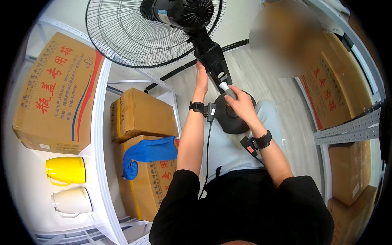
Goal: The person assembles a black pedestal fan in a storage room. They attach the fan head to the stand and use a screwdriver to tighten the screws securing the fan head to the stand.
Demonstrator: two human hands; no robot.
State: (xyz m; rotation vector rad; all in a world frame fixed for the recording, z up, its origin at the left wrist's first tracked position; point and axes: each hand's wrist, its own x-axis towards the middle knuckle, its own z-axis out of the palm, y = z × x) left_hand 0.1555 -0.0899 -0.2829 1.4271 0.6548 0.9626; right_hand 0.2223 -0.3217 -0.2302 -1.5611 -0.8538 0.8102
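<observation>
A black pedestal fan (pixel 212 59) stands before me, its wire cage (pixel 143 32) leaning to the left and its round base (pixel 234 118) on the floor between my legs. My left hand (pixel 200 81) is closed on the left side of the fan's column, with most of its fingers hidden behind it. In my right hand (pixel 241 105) is a short tool with a grey handle and a white front part (pixel 227 89). Its white end points at the lower front of the column, by a small light-coloured part (pixel 221 76). Whether it touches there, I cannot tell.
White metal shelving (pixel 107 163) on the left holds a large carton (pixel 57 94), a yellow jug (pixel 65 170) and a white jug (pixel 72 202). Beside it are stacked cartons (pixel 143 114), with a blue cloth (pixel 151 151) on the lower one. More cartons (pixel 326 90) fill the grey shelving (pixel 347 132) at right.
</observation>
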